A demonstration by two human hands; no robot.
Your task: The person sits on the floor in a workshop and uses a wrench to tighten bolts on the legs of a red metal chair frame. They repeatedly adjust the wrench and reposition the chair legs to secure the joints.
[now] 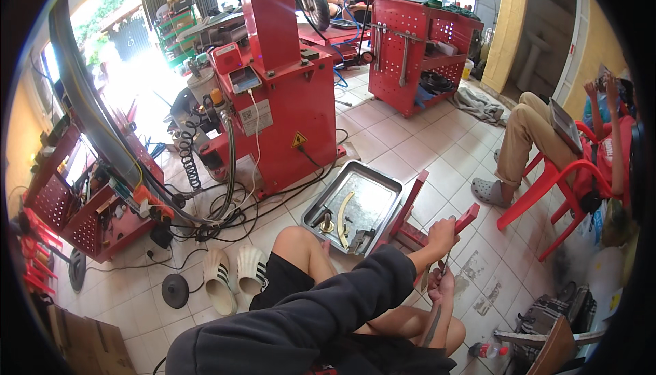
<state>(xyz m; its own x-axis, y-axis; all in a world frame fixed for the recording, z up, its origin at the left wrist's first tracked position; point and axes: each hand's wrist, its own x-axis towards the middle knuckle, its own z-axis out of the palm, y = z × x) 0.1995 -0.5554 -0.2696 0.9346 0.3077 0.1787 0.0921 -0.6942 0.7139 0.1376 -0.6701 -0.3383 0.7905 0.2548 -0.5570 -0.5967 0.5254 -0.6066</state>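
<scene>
My left hand (pixel 443 236) is closed in a fist beside a red metal post (pixel 467 218), at the end of my dark-sleeved arm. Just below it, my right hand (pixel 441 286) is closed too, its bare forearm rising from the lower edge. A slim dark metal tool (pixel 445 263) runs between the two fists; its exact kind is too small to tell. In front of my knees a metal tray (pixel 316 205) lies on the floor. A curved beige strip (pixel 347 212), a round metal part with a shaft (pixel 326 223) and several small dark pieces rest in it.
Cables lie around the red machine (pixel 294 115) ahead. A red perforated tool cart (pixel 393 61) stands farther back. To the right, a person sits on a red plastic chair (pixel 574 184). Pale clogs (pixel 219 283) sit at left; a bottle (pixel 486 350) lies lower right.
</scene>
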